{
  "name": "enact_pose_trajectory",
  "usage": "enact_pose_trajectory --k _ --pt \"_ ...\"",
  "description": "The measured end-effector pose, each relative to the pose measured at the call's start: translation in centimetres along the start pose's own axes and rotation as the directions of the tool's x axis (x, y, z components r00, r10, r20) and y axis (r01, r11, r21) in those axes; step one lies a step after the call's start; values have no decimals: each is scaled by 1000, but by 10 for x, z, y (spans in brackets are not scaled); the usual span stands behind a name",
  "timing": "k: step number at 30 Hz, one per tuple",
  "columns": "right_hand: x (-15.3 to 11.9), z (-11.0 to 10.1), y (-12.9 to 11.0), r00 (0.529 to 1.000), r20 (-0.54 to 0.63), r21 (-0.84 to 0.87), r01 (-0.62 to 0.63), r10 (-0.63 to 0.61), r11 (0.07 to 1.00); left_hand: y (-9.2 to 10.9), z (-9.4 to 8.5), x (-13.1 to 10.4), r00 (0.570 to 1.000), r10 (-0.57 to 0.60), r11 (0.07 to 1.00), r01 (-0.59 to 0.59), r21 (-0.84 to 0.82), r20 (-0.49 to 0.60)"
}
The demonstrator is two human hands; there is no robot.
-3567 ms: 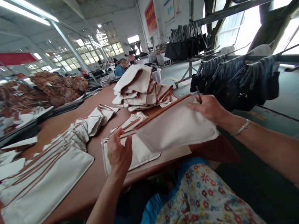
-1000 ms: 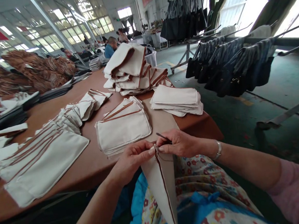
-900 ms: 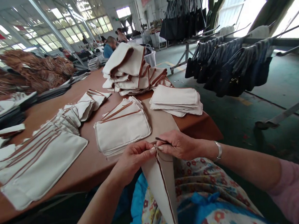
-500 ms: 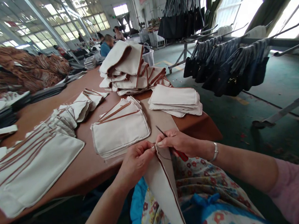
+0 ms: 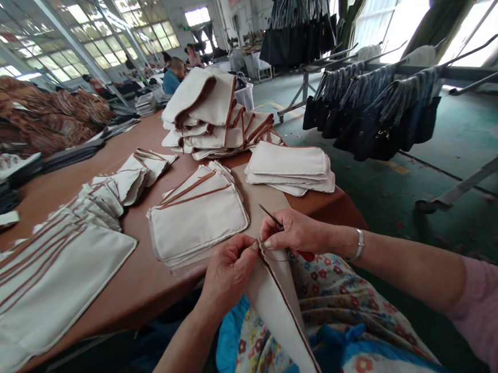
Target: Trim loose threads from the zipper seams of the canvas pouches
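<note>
A cream fabric piece with brown edge trim (image 5: 280, 316) hangs from my fingertips down over my lap. Its top corner is pinched between the thumb and fingers of my left hand (image 5: 231, 265). My right hand (image 5: 293, 232) is closed around red-handled scissors (image 5: 269, 212), their dark blades pointing up and left and most of the handle hidden in the palm. The right thumb and fingertip also press at the same corner, close against the left fingertips. A thin dark loose thread (image 5: 278, 259) curves below the right fingers.
On the brown-covered table (image 5: 153, 280) lie a cream pouch stack (image 5: 198, 222), a smaller stack (image 5: 288, 166), a tall folded pile (image 5: 209, 115) and a fanned row (image 5: 75, 280). Black bags (image 5: 385, 112) hang on a rack at right. A person (image 5: 174, 77) sits beyond the table.
The view has shifted slightly. My right hand has turned a little, and less of the red scissor handle shows. Both hands keep hold at the fabric's corner.
</note>
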State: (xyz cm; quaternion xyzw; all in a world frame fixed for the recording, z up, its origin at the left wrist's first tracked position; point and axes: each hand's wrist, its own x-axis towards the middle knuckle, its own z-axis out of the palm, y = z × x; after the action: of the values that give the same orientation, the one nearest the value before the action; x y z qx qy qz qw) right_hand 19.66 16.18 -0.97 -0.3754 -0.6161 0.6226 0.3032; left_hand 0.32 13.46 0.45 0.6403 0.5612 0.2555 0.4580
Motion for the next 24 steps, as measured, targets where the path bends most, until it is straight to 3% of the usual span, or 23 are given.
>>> enact_pose_trajectory --k 2,6,10,15,20,24 --pt "0 -3 -3 998 34 45 -50 49 998 3 1 -1 1000 11 1000 -11 13 -4" --pt "2 -6 -9 999 36 -72 -25 27 997 7 4 -3 1000 12 1000 -12 19 2" --pt "6 -7 -6 992 51 -79 -108 112 991 -1 9 -1 998 -51 994 53 -99 22" --pt "5 -2 1 991 -42 -16 -131 130 991 -16 14 3 995 -94 962 98 -254 25" --pt "-3 6 6 990 -133 9 -41 41 999 -13 12 2 990 -111 955 129 -266 83" --pt "-12 10 12 972 -156 -132 156 -176 979 -7 8 1 975 -167 868 217 -448 149"
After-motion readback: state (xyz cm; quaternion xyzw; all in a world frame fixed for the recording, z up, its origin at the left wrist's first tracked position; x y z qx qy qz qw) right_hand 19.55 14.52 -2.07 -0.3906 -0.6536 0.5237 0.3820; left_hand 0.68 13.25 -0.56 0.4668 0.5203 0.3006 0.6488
